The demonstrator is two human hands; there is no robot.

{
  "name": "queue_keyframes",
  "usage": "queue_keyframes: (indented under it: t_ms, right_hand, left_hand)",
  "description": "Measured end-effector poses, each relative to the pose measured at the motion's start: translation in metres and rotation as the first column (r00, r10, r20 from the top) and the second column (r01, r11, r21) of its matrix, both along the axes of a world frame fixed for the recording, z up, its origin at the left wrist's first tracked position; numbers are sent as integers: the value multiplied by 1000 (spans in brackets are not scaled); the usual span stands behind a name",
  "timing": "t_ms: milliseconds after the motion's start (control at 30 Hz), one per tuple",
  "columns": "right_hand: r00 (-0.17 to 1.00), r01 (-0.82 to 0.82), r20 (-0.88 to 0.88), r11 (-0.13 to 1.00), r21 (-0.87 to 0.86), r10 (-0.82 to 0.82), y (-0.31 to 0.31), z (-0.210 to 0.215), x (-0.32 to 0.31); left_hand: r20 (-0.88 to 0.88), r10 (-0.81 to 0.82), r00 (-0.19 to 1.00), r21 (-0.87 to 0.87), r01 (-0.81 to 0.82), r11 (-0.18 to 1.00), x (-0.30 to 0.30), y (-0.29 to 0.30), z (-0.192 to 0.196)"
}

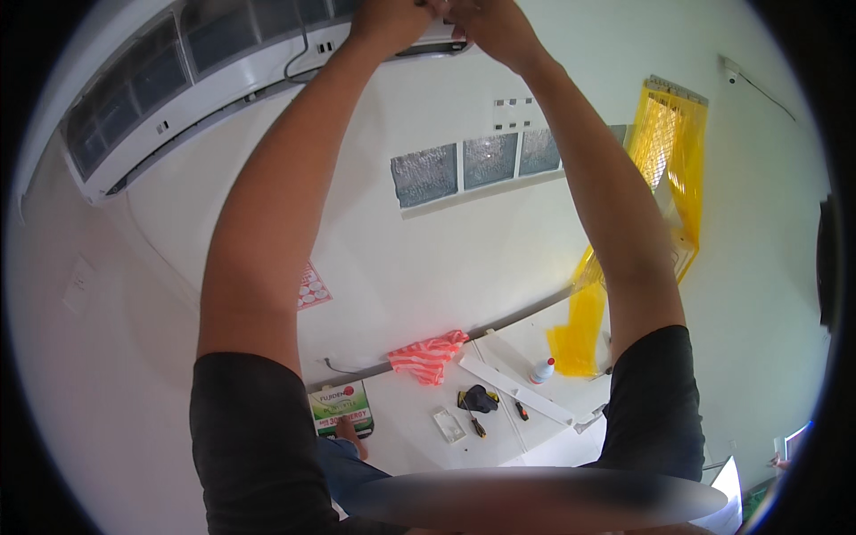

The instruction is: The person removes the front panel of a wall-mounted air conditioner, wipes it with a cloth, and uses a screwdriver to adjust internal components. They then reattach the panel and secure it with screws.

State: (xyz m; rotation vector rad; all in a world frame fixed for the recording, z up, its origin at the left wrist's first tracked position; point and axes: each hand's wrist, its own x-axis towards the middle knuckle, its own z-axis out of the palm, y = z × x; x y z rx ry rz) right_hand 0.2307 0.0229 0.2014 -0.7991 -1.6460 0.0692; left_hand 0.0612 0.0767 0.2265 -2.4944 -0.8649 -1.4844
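Observation:
Both my arms reach up to a wall-mounted air conditioner (143,152), whose dark mesh filters (218,36) are exposed. At the upper edge of the view, my left hand (392,22) and my right hand (493,31) come together at the unit's right part. The fingers of each look curled in close to one another. What they grip is cut off by the edge of the picture. A thin dark cable (292,69) hangs over the unit's front, left of my left hand.
Below, a white surface bears a long white panel (517,390), two screwdrivers (479,429), a dark cap-like item (479,399), a bottle (541,371) and a red-striped cloth or bag (428,357). A bare foot (354,439) is by a green box (341,401). Yellow plastic strips (687,169) hang at right.

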Motion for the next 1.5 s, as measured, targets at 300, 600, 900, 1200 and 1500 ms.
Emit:
queue_keyframes:
  t_ms: [300, 600, 900, 1200, 1500]
  right_hand:
    - [849, 438, 78, 778, 451, -523, 16, 16, 27]
    - [716, 463, -34, 437, 771, -698, -1, 17, -3]
    - [961, 247, -27, 805, 539, -276, 27, 37, 9]
    - [804, 536, -175, 565, 627, -569, 54, 53, 44]
    - [653, 458, 69, 466, 757, -754, 15, 46, -2]
  left_hand:
    - [-161, -48, 986, -45, 41, 998, -30, -21, 7]
    - [-127, 229, 965, 487, -141, 862, -32, -35, 46]
    - [-176, 229, 957, 717, -35, 696, -14, -55, 2]
    - [-97, 496, 863, 888, -150, 435, -55, -39, 13]
    - [141, 441, 886, 829, -349, 437, -34, 2, 57]
